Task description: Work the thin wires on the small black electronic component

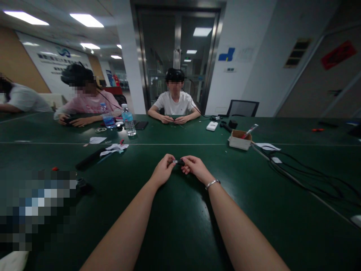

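Observation:
My left hand (165, 167) is closed in a pinch over the middle of the green table (180, 218). Its fingertips hold one end of a small pale, shiny piece (175, 161). Facing it, my right hand (194, 167), with a silver bracelet (212, 183) at the wrist, pinches a small black piece (179, 162). The two pieces meet or touch between my fingertips; whether they are joined I cannot tell. Their kind is too small to make out, and my fingers partly cover both.
Across the table, a person in white (175, 101) and one in pink (90, 105) sit with hands on it. Bottles (128, 121), scraps of paper (114, 149) and a dark long object (90, 159) lie left. A small box (240, 140) and black cables (307, 173) are right.

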`<act>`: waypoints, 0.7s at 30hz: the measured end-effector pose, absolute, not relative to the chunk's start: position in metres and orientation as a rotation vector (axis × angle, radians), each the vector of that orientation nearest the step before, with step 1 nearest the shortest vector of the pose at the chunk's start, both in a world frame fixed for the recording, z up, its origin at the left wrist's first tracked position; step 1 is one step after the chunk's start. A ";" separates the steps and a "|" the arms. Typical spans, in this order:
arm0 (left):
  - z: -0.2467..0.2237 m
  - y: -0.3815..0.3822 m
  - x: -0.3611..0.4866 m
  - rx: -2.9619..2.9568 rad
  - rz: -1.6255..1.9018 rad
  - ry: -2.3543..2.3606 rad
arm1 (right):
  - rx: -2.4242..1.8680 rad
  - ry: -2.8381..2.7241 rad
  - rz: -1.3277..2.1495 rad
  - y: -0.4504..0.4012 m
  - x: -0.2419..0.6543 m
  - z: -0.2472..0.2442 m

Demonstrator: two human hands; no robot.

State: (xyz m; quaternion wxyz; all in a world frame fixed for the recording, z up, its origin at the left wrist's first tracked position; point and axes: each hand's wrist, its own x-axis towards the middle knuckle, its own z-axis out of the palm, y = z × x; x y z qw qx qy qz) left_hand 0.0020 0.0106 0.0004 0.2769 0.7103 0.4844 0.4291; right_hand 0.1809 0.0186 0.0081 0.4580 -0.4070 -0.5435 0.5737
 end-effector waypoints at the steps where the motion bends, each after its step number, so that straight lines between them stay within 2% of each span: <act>1: 0.000 0.011 0.002 1.895 1.183 1.263 | -0.998 -1.336 1.413 0.019 0.181 0.008; 7: -0.003 0.014 0.002 1.690 1.194 1.237 | -0.980 -1.332 1.409 0.021 0.180 0.004; 21: -0.005 0.018 0.001 1.779 1.149 1.280 | -0.968 -1.349 1.412 0.026 0.180 0.001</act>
